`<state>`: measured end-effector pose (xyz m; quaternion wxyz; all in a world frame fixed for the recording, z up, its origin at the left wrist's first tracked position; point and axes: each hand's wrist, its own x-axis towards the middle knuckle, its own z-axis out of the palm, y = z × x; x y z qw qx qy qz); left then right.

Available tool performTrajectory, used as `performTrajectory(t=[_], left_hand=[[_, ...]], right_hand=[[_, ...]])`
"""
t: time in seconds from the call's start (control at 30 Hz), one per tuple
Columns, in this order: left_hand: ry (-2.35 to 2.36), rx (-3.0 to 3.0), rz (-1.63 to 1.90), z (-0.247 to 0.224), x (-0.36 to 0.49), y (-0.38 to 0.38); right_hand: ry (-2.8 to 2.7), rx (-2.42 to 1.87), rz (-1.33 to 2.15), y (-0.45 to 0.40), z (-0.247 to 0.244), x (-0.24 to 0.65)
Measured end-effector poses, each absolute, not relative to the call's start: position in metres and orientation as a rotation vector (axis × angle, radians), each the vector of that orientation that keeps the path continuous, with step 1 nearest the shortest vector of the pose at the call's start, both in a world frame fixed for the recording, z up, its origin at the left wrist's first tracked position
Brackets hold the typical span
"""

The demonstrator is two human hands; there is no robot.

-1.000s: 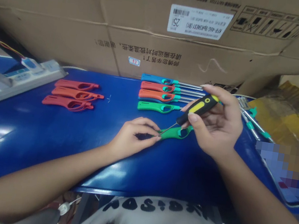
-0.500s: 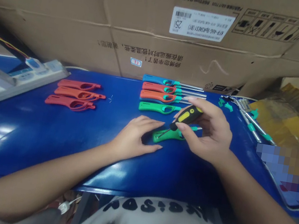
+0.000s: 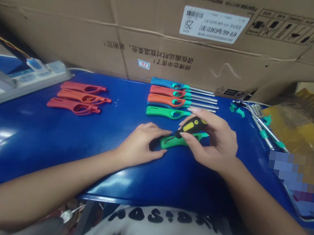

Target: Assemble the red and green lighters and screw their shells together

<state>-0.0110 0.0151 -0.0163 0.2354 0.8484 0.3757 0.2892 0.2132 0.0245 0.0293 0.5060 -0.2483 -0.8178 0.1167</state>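
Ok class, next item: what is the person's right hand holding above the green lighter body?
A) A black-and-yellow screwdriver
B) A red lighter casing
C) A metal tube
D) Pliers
A: the right hand pinches a black-and-yellow screwdriver by its handle, with the thin shaft angled down towards the green lighter body.

the screwdriver handle (image 3: 191, 126) is black and yellow, the lighter casing (image 3: 172, 143) bright green.
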Motion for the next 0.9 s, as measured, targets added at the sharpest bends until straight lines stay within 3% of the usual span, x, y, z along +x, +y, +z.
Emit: performTrajectory(t=[0.9], left_hand=[[1.026, 2.308, 0.765, -0.0158, -0.0115, 0.0157]], right_hand=[[-2.068, -0.591, 0.164, 0.0234, 0.0341, 0.2113]])
